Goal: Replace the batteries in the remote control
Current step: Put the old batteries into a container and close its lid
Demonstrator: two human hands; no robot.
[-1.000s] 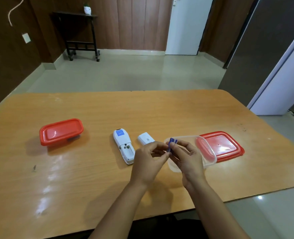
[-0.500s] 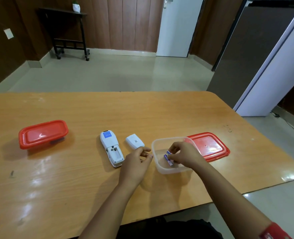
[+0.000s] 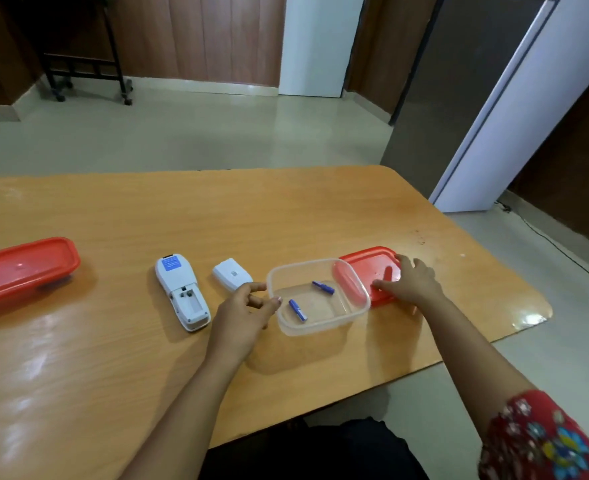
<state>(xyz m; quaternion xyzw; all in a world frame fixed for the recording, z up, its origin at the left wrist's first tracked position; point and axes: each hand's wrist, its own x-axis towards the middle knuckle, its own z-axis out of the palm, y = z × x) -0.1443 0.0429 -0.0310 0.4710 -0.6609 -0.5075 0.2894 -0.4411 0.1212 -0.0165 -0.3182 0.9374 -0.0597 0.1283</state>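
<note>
The white remote control (image 3: 182, 292) lies face down on the wooden table (image 3: 147, 209), its battery bay uncovered and empty. Its white battery cover (image 3: 232, 274) lies just to the right. Two blue batteries (image 3: 297, 309) (image 3: 323, 287) lie loose inside a clear plastic container (image 3: 320, 325). My left hand (image 3: 243, 315) touches the container's left rim with its fingertips, holding nothing. My right hand (image 3: 409, 282) rests spread on the red lid (image 3: 365, 261) behind the container's right side.
A second container with a red lid (image 3: 23, 270) sits at the table's far left. The table's right edge and rounded corner (image 3: 528, 306) lie near my right hand. A black rolling stand (image 3: 82, 67) and a door are on the floor beyond.
Both hands held a blue battery above the table; my right hand then put it into the clear container and moved right onto the red lid. My left hand moved to the container's rim.
</note>
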